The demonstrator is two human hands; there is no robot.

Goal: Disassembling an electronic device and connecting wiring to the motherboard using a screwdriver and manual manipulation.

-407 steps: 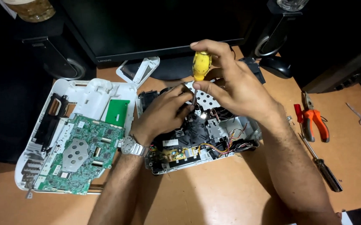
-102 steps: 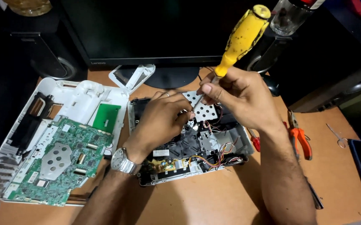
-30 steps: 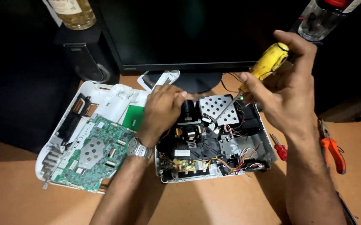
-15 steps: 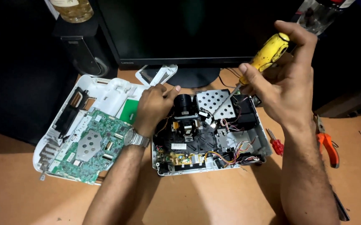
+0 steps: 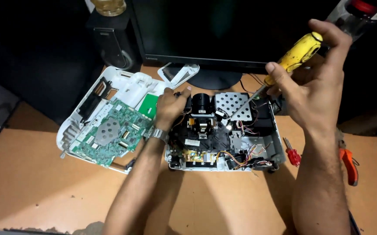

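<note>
Right hand [image 5: 316, 85] closed around a yellow-handled screwdriver [image 5: 296, 54], tip angled down at the perforated metal plate [image 5: 234, 104] inside the opened device [image 5: 223, 135] near the desk's back edge. Left hand [image 5: 170, 106] curled over the device's left rim, fingers bent, nothing clearly held. Green circuit board [image 5: 108, 132] in a white cover [image 5: 127, 87] just left. Red screwdriver [image 5: 292, 154] and orange pliers [image 5: 349, 163] toward the right edge.

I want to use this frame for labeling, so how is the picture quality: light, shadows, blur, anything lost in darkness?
Head view: warm light from above, with soft arm shadows falling on the wooden desk toward the camera; the opened device and green circuit board are sharp; the right hand with the yellow screwdriver is slightly soft; the monitor and the top left corner sink into near-black; the edges bow slightly.
</note>
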